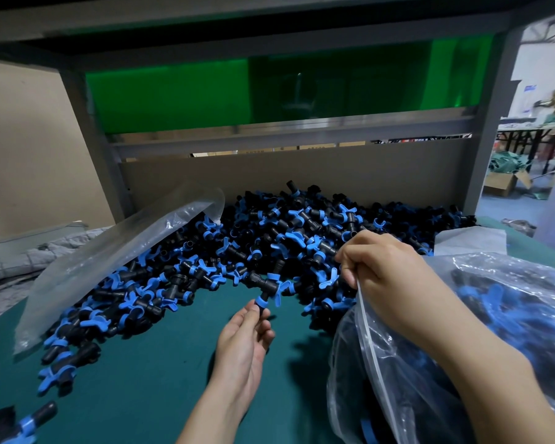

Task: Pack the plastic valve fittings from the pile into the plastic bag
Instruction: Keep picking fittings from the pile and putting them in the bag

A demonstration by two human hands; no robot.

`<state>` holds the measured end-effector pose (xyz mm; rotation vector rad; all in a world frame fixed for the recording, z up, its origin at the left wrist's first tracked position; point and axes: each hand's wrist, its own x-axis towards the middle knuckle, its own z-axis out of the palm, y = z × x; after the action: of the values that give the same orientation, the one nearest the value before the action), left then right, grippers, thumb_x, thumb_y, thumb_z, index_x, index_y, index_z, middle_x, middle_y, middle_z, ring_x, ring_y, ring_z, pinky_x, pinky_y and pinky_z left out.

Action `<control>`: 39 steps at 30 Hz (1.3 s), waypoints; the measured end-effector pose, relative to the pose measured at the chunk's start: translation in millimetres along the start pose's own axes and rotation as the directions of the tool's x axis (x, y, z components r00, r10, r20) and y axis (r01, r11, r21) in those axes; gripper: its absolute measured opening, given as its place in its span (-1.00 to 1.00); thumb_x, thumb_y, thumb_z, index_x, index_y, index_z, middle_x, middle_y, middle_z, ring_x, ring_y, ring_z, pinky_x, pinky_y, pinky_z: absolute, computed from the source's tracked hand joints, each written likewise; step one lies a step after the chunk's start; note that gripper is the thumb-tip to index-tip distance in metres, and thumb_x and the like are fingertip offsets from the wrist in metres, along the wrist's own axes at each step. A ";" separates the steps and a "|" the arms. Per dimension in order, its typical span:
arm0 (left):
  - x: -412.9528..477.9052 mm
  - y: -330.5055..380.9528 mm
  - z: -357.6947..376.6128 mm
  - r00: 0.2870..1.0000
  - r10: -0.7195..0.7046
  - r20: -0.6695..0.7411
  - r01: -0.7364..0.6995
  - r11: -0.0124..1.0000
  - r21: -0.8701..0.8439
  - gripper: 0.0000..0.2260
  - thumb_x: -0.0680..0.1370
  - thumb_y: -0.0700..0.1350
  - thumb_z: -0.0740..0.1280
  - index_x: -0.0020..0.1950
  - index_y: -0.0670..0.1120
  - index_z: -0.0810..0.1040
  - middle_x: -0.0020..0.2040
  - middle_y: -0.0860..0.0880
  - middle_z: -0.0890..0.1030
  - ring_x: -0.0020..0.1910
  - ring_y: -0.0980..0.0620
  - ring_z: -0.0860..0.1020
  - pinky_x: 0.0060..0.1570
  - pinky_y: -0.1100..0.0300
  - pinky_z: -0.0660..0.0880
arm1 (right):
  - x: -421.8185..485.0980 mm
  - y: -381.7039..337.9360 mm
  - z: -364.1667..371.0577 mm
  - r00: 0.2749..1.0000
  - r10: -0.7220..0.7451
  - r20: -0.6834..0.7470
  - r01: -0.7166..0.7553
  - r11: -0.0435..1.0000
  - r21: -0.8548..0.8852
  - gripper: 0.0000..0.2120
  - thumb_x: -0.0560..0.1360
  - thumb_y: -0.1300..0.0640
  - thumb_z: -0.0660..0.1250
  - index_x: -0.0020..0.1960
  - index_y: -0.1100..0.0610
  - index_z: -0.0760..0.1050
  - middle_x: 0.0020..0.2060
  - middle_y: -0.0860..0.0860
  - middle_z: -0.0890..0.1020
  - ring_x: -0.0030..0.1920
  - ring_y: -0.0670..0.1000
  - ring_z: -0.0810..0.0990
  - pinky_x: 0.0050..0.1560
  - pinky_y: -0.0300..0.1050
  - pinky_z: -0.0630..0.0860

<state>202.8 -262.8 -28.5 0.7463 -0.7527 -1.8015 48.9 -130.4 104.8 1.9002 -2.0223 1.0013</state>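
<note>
A big pile of black valve fittings with blue handles (269, 245) spreads across the green table (148, 379) against the back board. My left hand (244, 338) pinches one black-and-blue fitting (265, 291) at the pile's front edge, fingertips on its lower end. My right hand (388, 277) grips the rim of a clear plastic bag (375, 363) at the right, holding its mouth up. Fittings show through the bag's film lower down.
An empty clear bag (109, 264) lies flat over the pile's left side. A second filled bag (519, 302) sits behind my right forearm. Loose fittings (61, 363) trail to the near left. A grey frame post (491, 129) and green panel (269, 88) close the back.
</note>
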 end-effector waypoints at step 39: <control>-3.1 2.2 1.5 0.999 -0.017 -0.032 0.017 1.000 -0.003 -0.85 0.63 -0.14 0.27 -0.03 -0.21 0.54 -0.33 -0.03 0.61 -0.40 0.15 0.54 -0.40 0.30 0.54 | -0.8 -2.5 -1.7 1.000 0.008 0.022 -0.008 1.000 -0.020 -0.58 0.42 0.39 0.14 -0.44 -0.06 0.27 -0.13 -0.13 0.55 0.04 0.05 0.51 0.10 0.06 0.41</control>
<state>203.9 -260.4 -25.4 0.7795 -0.7246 -1.8016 50.9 -128.6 106.5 1.9028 -2.0460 0.9626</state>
